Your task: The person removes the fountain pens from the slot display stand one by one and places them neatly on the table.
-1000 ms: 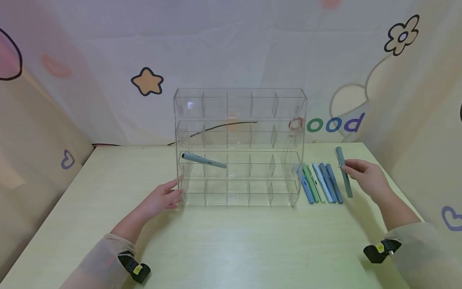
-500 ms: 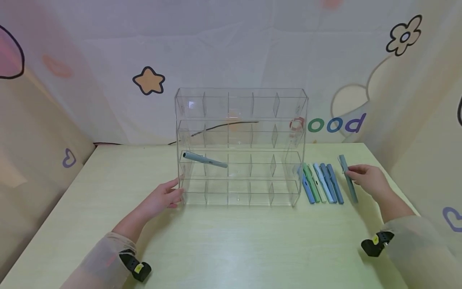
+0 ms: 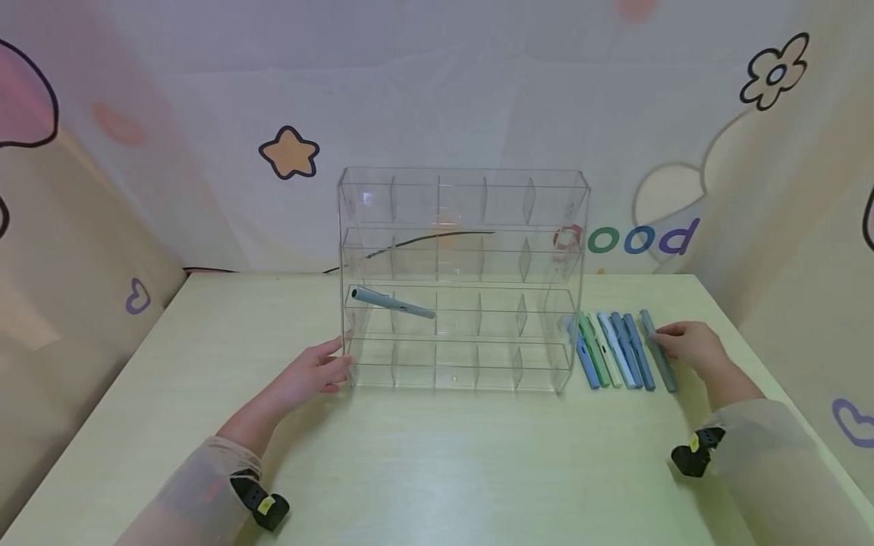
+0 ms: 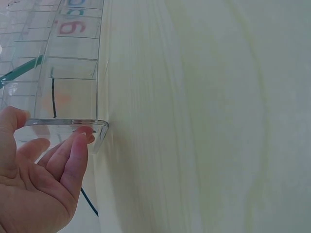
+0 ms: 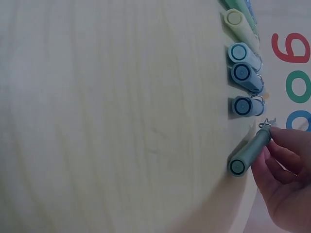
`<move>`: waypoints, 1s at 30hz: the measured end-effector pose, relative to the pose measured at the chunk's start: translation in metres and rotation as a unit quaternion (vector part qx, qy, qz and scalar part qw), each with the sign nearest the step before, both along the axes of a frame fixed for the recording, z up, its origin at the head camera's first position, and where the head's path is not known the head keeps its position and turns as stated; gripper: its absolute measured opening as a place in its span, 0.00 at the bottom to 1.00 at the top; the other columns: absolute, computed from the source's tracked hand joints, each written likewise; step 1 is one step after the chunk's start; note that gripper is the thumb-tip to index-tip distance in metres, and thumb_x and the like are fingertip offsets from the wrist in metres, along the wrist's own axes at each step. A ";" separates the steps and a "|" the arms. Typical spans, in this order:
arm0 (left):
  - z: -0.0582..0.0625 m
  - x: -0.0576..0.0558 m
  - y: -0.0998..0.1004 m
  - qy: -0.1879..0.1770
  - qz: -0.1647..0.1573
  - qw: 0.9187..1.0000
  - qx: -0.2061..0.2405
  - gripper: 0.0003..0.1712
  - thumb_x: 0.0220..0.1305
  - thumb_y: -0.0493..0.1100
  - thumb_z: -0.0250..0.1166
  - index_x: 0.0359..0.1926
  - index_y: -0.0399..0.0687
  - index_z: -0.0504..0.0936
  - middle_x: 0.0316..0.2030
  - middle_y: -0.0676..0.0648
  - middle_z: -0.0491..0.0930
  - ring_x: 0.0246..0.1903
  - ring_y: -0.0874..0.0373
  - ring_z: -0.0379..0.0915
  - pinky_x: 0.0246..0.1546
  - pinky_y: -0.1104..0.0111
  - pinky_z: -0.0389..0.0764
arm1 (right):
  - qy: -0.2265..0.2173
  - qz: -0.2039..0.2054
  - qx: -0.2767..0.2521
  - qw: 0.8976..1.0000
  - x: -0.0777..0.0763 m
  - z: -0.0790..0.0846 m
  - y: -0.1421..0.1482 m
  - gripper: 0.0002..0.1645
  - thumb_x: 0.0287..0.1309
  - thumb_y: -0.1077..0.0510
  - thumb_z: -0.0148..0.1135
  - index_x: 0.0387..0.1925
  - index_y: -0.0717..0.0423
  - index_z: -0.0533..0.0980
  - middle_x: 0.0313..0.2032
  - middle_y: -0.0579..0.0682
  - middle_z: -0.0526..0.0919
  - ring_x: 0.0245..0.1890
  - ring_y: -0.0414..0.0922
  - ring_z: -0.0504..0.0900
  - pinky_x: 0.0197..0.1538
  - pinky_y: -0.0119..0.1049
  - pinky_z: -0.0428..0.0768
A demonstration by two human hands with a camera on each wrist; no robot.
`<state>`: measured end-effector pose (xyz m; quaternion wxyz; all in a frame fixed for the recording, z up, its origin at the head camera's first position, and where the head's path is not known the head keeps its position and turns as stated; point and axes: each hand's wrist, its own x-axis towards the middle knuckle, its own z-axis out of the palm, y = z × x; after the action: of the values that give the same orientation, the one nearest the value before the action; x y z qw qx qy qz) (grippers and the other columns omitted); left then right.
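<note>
A clear acrylic rack (image 3: 501, 377) with four tiers of small compartments stands upright mid-table. My left hand (image 3: 310, 377) holds its lower left side, thumb and bent fingertips at the side edge in the left wrist view. A pale blue-grey pen (image 3: 392, 302) lies slanted in the third tier from the top, at the left. At the right, my right hand (image 3: 696, 347) pinches a grey-green capped pen (image 5: 250, 153) between thumb and fingers. This pen lies low over the table, at the right end of a row of pens, tilted much as they are.
Several blue, green and pale pens (image 3: 617, 350) lie side by side just right of the rack, the leftmost partly behind its side wall. A printed cloth backdrop (image 3: 423, 98) rises along the table's (image 3: 437, 470) back and sides.
My right hand has lowered the grey-green pen toward the table beside the row. My left hand stays at the rack's side; the whole view has shifted slightly.
</note>
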<state>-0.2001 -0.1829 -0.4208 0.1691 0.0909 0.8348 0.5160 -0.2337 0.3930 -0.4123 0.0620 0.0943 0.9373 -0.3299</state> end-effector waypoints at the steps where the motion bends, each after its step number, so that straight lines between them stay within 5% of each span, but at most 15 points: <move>1: 0.000 0.000 0.000 0.000 -0.001 1.000 0.000 0.34 0.71 0.46 0.50 0.72 0.44 0.49 0.63 0.29 0.60 0.53 0.41 0.71 0.48 0.57 0.77 | -0.004 0.000 -0.001 1.000 0.000 0.000 -0.001 0.29 0.65 0.53 0.52 0.53 0.79 0.67 0.47 0.73 0.72 0.40 0.55 0.76 0.44 0.46 0.77; 30: 0.002 0.001 0.002 -0.001 0.002 1.000 -0.008 0.34 0.71 0.48 0.50 0.72 0.45 0.49 0.62 0.29 0.61 0.52 0.42 0.72 0.48 0.57 0.76 | -0.032 -0.018 -0.008 0.999 -0.002 -0.005 -0.009 0.29 0.66 0.55 0.49 0.55 0.79 0.64 0.48 0.72 0.71 0.44 0.58 0.75 0.46 0.44 0.78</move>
<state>-0.1991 -0.1810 -0.4191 0.1696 0.0874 0.8389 0.5098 -0.2358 0.3839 -0.4176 0.0868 0.1215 0.9303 -0.3351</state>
